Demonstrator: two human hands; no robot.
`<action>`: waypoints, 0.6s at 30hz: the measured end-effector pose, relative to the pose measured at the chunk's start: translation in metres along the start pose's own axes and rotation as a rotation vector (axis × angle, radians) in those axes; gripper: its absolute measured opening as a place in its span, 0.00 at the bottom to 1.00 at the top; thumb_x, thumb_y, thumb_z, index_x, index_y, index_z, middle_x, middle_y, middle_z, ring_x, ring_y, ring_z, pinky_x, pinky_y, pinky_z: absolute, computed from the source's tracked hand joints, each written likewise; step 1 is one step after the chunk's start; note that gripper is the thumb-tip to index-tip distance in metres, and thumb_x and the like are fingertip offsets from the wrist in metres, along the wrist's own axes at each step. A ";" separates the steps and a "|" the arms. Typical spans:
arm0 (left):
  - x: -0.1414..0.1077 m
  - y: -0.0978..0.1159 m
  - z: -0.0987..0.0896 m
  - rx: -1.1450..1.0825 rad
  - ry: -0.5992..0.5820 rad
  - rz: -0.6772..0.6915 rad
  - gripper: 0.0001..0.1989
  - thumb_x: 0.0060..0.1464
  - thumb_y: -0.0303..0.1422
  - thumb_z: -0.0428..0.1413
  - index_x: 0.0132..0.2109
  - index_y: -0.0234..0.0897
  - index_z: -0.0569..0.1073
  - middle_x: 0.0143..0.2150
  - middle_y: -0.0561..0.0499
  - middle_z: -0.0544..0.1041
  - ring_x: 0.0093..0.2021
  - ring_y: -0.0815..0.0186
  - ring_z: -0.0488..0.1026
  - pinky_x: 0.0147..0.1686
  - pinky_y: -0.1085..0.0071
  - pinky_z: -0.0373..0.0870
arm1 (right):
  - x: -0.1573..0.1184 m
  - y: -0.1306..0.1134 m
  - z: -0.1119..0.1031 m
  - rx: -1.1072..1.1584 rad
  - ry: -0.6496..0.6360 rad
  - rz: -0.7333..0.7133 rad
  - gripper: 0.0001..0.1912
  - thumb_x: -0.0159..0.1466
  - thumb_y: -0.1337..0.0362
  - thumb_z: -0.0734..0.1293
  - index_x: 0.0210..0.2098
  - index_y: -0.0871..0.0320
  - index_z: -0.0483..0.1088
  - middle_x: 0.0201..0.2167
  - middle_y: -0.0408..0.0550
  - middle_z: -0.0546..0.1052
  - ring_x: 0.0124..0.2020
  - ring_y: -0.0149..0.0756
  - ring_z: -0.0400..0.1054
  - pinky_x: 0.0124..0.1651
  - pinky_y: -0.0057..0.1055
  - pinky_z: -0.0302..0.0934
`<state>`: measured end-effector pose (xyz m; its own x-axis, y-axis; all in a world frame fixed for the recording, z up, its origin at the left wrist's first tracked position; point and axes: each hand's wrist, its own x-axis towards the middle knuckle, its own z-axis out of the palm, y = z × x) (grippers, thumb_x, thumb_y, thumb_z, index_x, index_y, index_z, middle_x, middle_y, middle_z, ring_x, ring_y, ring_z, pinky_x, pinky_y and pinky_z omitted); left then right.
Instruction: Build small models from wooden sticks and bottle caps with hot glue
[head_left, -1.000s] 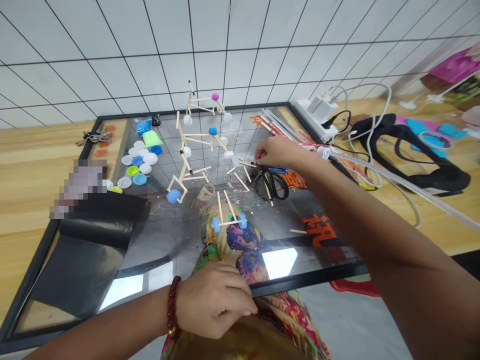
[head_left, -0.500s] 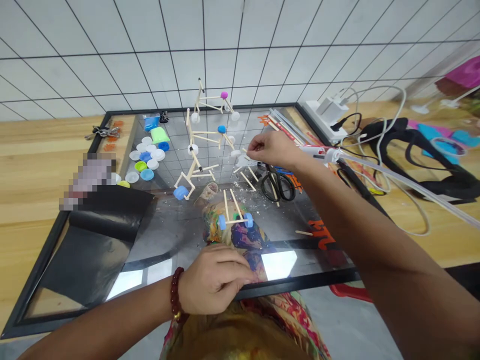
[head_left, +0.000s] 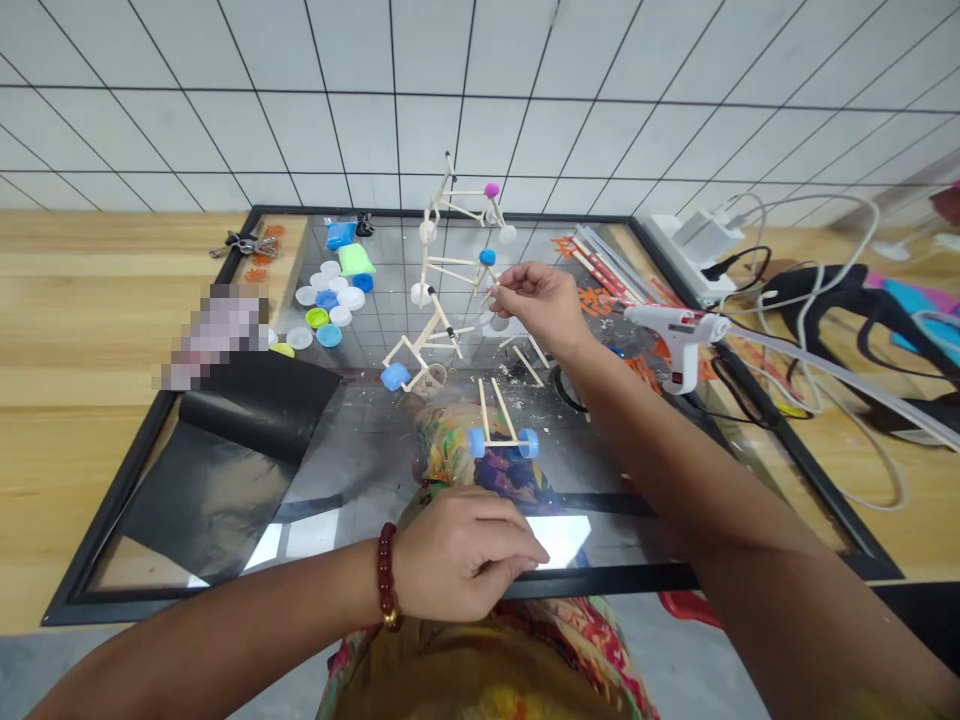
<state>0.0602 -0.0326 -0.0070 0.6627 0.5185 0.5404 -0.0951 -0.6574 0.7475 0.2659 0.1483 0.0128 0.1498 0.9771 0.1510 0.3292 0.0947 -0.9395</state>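
My right hand is closed in a pinch at the rear of a stick model with a blue clay ball and white cap wheels. Whether the fingertips grip its stick or only touch it is hidden. Behind it stands a similar model with a magenta ball. In front is a third stick frame with a blue cap. My left hand lies loosely on the front edge of the glass, holding nothing, thumb apart from the fingers. Beyond it lie two sticks joined to an axle with blue cap wheels.
Bottle caps and a green clay pack lie at left, near a black sheet. At right are a white glue gun, partly covered scissors, a power strip and looping cables. A tiled wall stands behind.
The view has swung left, so things sit further right in it. My right hand has moved left, up to the blue-ball model. More of the glue gun shows. My left hand stays at the edge.
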 end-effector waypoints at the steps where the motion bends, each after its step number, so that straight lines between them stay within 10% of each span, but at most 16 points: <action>1: -0.001 0.000 0.000 0.001 -0.006 -0.003 0.08 0.60 0.24 0.54 0.40 0.35 0.78 0.35 0.47 0.82 0.34 0.68 0.79 0.37 0.73 0.75 | 0.000 -0.001 0.000 -0.060 0.029 -0.031 0.09 0.55 0.60 0.72 0.33 0.56 0.69 0.28 0.44 0.77 0.31 0.34 0.74 0.35 0.31 0.69; 18: -0.002 0.000 0.001 0.055 -0.099 -0.046 0.11 0.61 0.25 0.50 0.40 0.36 0.78 0.35 0.48 0.82 0.34 0.68 0.78 0.37 0.71 0.74 | 0.011 0.004 0.002 -0.457 0.135 -0.128 0.13 0.64 0.56 0.66 0.40 0.57 0.76 0.35 0.50 0.79 0.36 0.38 0.73 0.40 0.35 0.66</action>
<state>0.0594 -0.0342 -0.0089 0.7355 0.4946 0.4631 -0.0236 -0.6644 0.7470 0.2666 0.1604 0.0101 0.1910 0.9267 0.3237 0.7240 0.0897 -0.6840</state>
